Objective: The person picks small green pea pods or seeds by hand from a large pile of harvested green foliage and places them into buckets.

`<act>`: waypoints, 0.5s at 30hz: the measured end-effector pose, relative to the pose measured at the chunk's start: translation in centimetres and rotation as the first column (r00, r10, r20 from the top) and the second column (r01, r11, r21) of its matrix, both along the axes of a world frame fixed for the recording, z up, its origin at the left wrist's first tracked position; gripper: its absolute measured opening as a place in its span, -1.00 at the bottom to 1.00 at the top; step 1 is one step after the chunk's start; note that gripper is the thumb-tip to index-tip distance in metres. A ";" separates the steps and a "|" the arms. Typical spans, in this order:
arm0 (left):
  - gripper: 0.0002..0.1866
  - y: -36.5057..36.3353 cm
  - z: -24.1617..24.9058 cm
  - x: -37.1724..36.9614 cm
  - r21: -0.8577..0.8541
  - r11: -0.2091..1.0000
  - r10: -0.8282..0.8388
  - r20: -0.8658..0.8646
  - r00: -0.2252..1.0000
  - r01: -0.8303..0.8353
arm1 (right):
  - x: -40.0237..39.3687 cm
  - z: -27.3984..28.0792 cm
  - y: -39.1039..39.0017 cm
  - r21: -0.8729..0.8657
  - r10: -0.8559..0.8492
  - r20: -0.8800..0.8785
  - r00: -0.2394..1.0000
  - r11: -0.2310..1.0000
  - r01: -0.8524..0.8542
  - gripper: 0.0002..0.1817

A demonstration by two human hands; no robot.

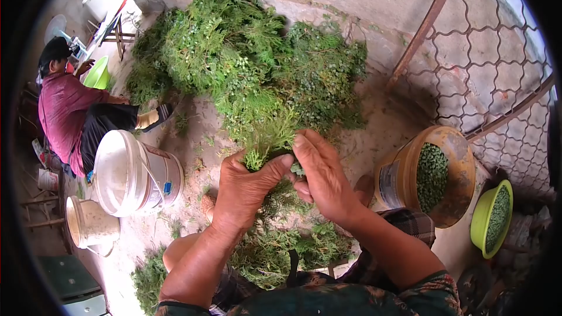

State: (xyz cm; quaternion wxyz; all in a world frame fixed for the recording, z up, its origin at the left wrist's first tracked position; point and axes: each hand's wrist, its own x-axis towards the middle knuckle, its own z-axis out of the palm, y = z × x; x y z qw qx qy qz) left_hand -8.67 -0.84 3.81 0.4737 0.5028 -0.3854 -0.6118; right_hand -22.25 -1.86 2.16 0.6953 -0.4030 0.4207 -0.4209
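My left hand (243, 184) is closed around a feathery green evergreen sprig (269, 137), its thumb pressed across the stems. Against the sprig's right side, my right hand (322, 178) is closed, with thumb and fingers pinching at it. A bit of pale green shows between the two hands; its exact shape is partly hidden by my fingers. Just beyond them lies a large heap of cut evergreen branches (234, 41), dotted with small pale green cones. More loose sprigs (287, 257) cover the ground between my legs.
To the right, a yellowish bucket (462, 193) and a lime-green basin (479, 231) hold small green pieces. A white bucket (108, 175) and a smaller pail (79, 222) stand left. Behind them sits another person (70, 99) near a green basin (98, 73). Wire mesh (486, 52) leans at right.
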 end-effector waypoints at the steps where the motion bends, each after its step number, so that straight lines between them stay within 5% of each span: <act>1: -0.81 0.0 0.2 -0.1 0.001 1.000 -0.001 -0.001 1.000 0.001 | 0.2 -0.1 0.0 0.001 -0.001 -0.001 1.000 1.000 0.001 -0.61; 3: -0.82 -0.2 0.5 -0.3 0.001 0.999 -0.033 -0.124 0.992 0.034 | 0.4 -0.5 0.0 -0.049 0.016 0.017 1.000 0.999 -0.015 -0.61; 7: -0.84 0.1 0.4 -0.3 0.069 0.996 0.055 -0.051 0.997 -0.051 | -0.3 -0.3 -0.2 0.047 0.151 0.132 0.980 0.986 -0.158 -0.65; 13: -0.91 -0.2 0.6 -0.6 0.139 0.915 0.391 -0.078 0.917 -0.378 | 0.6 -0.6 -0.3 -0.169 0.056 0.055 0.997 0.985 -0.046 -0.71; 15: -0.89 -0.9 -1.0 1.5 0.138 0.951 0.300 -0.196 0.934 -0.276 | 0.0 -0.6 -0.7 -0.182 0.004 0.034 0.999 0.983 0.003 -0.72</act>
